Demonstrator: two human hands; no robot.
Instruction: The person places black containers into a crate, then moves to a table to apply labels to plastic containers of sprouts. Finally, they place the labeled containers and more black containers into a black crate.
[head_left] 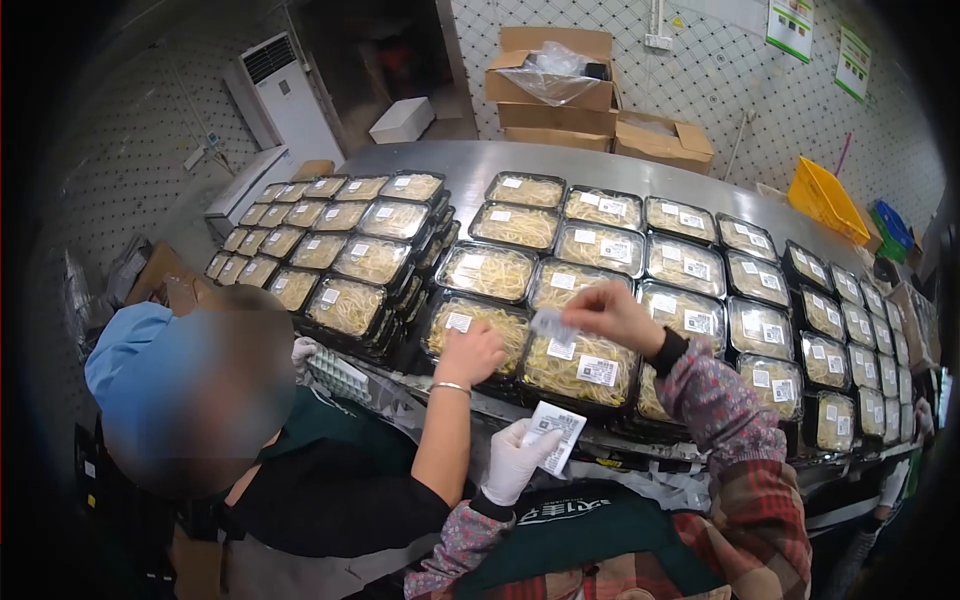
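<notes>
My left hand (508, 468), in a white glove, holds a stack of printed white labels (556, 436) near the table's front edge. Above the trays, my right hand (612, 318) is bare and pinches a small translucent label (550, 325) between thumb and fingertips. Below it is a black tray of sprouts (575, 376) under clear film, bearing two white labels. The tray to its left (495, 345) carries one small label, and a co-worker's bare hand (474, 354) rests at it.
A co-worker in a blue cap (130, 350) stands at the left, gloved hand (303, 352) by a stack of labels (338, 376). Stacked sprout trays (372, 260) cover much of the metal table (450, 160). Cardboard boxes (555, 115) and a yellow crate (826, 203) are behind.
</notes>
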